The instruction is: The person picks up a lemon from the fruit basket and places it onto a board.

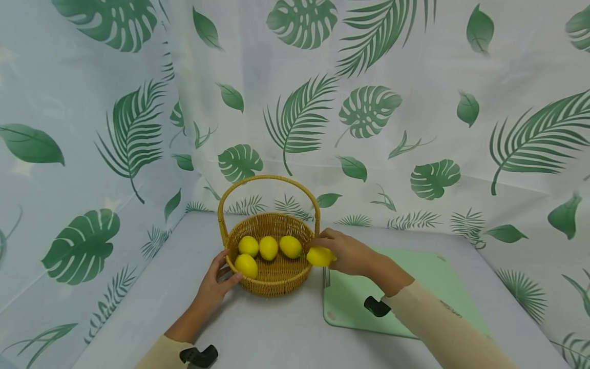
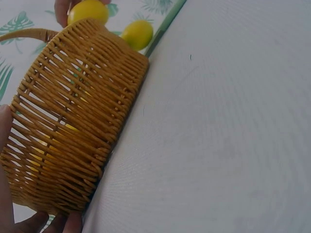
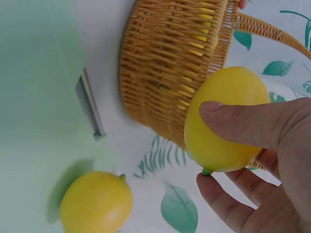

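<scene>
A wicker basket (image 1: pixel 276 287) with an arched handle stands upright, several yellow lemons (image 1: pixel 269 248) lying inside. My left hand (image 1: pixel 216 282) holds its left side, with fingers and thumb spread against the weave. At the opposite rim, my right hand (image 1: pixel 348 251) grips another lemon (image 3: pixel 226 119), thumb across its side and fingers behind. That lemon overlaps the basket's edge in the right wrist view, its green-tipped end toward the fingertips. One more lemon (image 3: pixel 97 201) lies on the light green cutting board (image 1: pixel 396 292); the right hand and forearm hide it in the head view.
The board lies flat just right of the basket, with a grey strip (image 3: pixel 90 104) along its near-basket edge. White cloth (image 1: pixel 276 333) covers the table. Leaf-printed curtains (image 1: pixel 304 102) rise behind and at the left.
</scene>
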`<state>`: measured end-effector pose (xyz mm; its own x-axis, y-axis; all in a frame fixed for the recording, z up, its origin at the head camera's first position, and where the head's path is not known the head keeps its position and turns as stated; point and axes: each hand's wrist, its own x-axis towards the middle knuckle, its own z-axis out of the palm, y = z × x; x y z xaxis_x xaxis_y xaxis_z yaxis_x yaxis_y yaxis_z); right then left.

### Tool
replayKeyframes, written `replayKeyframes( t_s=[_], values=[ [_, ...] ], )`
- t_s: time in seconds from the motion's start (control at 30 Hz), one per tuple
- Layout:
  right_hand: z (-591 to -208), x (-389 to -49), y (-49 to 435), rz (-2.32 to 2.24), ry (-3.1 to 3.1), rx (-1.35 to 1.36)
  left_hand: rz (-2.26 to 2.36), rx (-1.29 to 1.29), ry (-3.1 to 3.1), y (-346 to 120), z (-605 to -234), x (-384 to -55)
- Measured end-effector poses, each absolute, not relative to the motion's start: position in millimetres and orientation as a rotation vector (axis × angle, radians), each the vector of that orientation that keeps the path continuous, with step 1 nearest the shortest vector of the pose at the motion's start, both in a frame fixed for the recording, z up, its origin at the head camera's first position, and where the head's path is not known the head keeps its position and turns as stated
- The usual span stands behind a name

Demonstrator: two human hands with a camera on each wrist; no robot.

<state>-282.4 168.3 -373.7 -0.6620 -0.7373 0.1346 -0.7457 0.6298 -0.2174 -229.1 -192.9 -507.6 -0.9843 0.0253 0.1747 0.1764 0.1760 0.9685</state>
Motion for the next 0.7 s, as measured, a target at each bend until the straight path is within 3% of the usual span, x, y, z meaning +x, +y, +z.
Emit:
replayKeyframes(
  t_s=[0.7],
  values=[
    [-372.4, -284.2, 219.7, 0.33, -2.842, 1.164, -1.899, -0.17, -2.339, -195.3, -513.2, -232.5]
  ],
)
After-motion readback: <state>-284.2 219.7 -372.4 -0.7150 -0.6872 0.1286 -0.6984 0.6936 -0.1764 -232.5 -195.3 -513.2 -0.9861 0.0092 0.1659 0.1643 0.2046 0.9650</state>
